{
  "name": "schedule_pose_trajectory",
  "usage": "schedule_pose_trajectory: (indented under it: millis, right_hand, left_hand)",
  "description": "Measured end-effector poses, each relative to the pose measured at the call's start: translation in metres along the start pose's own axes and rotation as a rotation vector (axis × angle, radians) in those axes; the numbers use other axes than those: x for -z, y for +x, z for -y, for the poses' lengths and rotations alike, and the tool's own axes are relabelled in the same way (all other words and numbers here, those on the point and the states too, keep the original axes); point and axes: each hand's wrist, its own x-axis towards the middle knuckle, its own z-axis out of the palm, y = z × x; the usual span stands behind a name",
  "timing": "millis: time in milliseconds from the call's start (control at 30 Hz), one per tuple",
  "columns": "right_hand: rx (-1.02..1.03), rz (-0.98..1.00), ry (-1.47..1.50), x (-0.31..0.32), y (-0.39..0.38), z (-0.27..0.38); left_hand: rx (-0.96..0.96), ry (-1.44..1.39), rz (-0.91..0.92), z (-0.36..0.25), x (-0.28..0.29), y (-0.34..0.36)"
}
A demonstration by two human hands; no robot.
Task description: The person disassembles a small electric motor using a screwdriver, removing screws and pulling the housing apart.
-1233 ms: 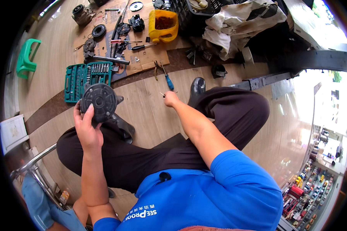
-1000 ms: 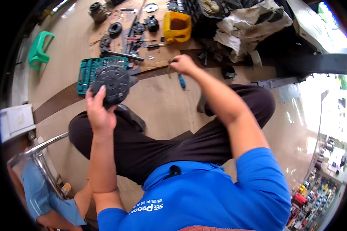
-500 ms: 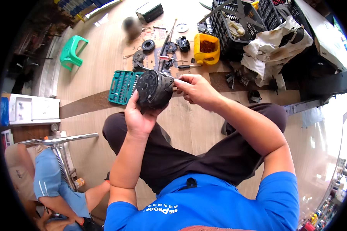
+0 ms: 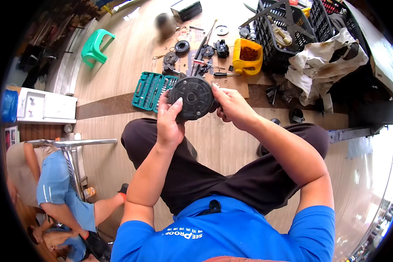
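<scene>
A round black mechanical part (image 4: 191,96), drum-shaped with a ridged flat face and small screw heads near its rim, is held up above my knees. My left hand (image 4: 169,124) grips it from the lower left, thumb lying on the face and the other fingers partly hidden behind. At its right edge my right hand (image 4: 235,108) is closed, thumb and fingers pinching the rim. What the right fingertips touch behind the part is hidden.
Beyond it lie an open green socket set (image 4: 147,92), a screwdriver (image 4: 225,74), a black ring (image 4: 182,46) and loose parts on cardboard. A cut yellow jug (image 4: 247,56) and black crates (image 4: 284,37) stand right. A green stool (image 4: 96,47) and another person (image 4: 65,187) are left.
The black part has turned so its flat face now points up toward me. My left thumb has come onto the face, and my right hand has closed against its right edge.
</scene>
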Motion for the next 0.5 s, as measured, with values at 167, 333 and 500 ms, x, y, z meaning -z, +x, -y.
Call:
schedule_pose_trajectory:
  millis: [167, 333, 500]
  right_hand:
    - [-0.004, 0.013, -0.050, -0.003, 0.004, -0.008]
    - [-0.031, 0.070, -0.079, -0.007, 0.003, -0.010]
    - [-0.120, 0.029, 0.190, 0.001, -0.005, -0.003]
  left_hand:
    - [-0.042, 0.041, 0.037, -0.001, 0.009, -0.005]
    - [-0.023, 0.099, 0.024, -0.009, 0.013, -0.013]
    - [0.056, 0.047, 0.188, -0.036, 0.003, -0.023]
